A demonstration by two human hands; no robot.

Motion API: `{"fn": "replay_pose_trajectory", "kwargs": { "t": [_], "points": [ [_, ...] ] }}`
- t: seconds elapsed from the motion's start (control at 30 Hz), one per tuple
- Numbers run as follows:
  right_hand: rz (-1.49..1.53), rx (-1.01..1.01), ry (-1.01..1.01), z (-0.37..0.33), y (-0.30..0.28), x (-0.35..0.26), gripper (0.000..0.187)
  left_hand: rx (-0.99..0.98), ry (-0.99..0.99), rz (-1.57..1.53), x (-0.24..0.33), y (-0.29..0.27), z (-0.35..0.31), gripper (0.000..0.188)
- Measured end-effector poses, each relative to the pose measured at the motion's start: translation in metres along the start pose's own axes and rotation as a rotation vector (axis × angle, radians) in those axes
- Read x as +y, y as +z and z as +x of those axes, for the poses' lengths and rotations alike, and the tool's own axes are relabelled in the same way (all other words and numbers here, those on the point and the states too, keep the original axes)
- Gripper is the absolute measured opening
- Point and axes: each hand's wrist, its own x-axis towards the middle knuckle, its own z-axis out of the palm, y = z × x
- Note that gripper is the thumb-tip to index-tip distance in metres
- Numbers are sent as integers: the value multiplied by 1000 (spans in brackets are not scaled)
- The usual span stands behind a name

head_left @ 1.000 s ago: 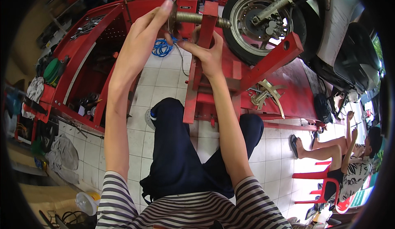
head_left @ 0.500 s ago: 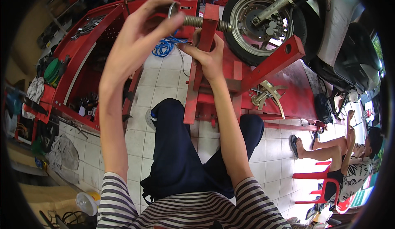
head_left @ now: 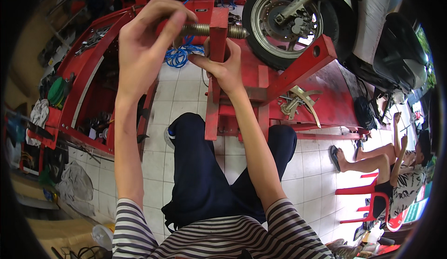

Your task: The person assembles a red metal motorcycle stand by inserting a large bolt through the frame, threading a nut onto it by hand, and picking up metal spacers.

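A thick threaded rod (head_left: 197,29) passes crosswise through the top of a red steel post (head_left: 219,20), its pointed tip toward the motorbike wheel. At the rod's left end my left hand (head_left: 148,42) is closed, thumb and fingers curled about the end piece, which they mostly hide. My right hand (head_left: 225,70) grips the post just below the rod, the thumb on the near side and the fingers reaching behind. A second red arm (head_left: 302,70) with a round hole slants up to the right of the post.
A motorbike front wheel (head_left: 288,19) stands beyond the post. On the red platform (head_left: 333,98) lies a metal part with curved arms (head_left: 300,103). To the left is a red tool cabinet (head_left: 86,89); blue hose (head_left: 177,58) coils behind. At right a person sits on a red chair (head_left: 358,190).
My left hand has turned about the rod's end, its back now more toward me. The whole view has shifted slightly, so the stand appears farther left. My right hand keeps its grip.
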Motion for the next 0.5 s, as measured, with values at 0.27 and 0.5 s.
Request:
{"fn": "replay_pose_trajectory", "kwargs": {
  "t": [0.27,0.5],
  "points": [
    [7,18,40,5,-2,4,32,213,-109,71,13,-7,-17,31],
    [32,13,41,5,-4,6,33,-11,-141,69,9,-1,-7,26]
  ]
}}
